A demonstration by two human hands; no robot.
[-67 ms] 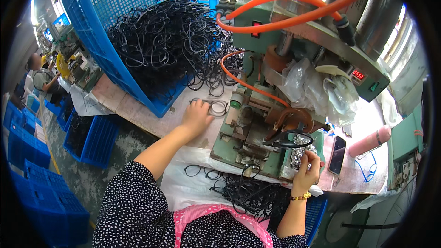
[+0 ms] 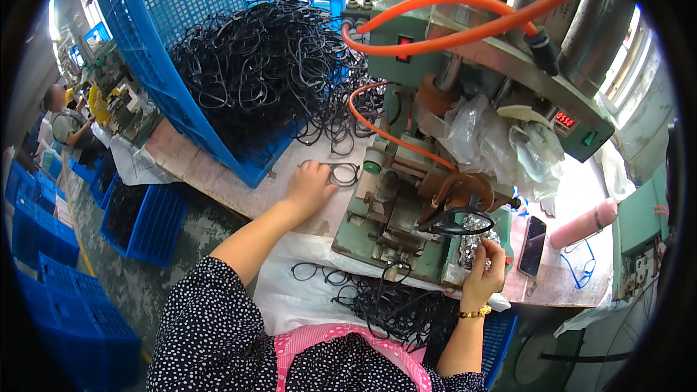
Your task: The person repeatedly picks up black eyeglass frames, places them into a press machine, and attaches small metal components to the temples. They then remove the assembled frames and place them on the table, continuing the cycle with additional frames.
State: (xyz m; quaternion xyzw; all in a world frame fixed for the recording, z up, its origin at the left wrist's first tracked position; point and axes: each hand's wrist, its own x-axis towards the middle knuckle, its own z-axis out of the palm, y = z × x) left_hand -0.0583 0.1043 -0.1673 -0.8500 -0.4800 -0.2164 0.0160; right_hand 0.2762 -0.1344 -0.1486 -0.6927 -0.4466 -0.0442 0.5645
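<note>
My left hand (image 2: 310,187) lies on the worktable with its fingers curled over a thin black cord loop (image 2: 344,174), which sticks out to the right of the fingertips. At the right, my right hand (image 2: 485,270) is over a green tray of small silvery metal pieces (image 2: 470,248), thumb and fingers pinched together. Whatever is between those fingertips is too small to make out. Between the hands stands a green bench press (image 2: 399,210). A larger black loop (image 2: 465,222) hangs at its working end, just above my right hand.
A big blue basket (image 2: 156,58) leans at the back left, heaped with black cord loops (image 2: 254,65). More loops (image 2: 396,305) lie on my lap. Orange hoses (image 2: 450,45) arch over the press. A phone (image 2: 534,245) and a pink bottle (image 2: 585,223) are on the right.
The black loop by my left hand has shifted slightly, and less of it shows beyond the fingers. My right hand stays pinched at the tray, almost unmoved.
</note>
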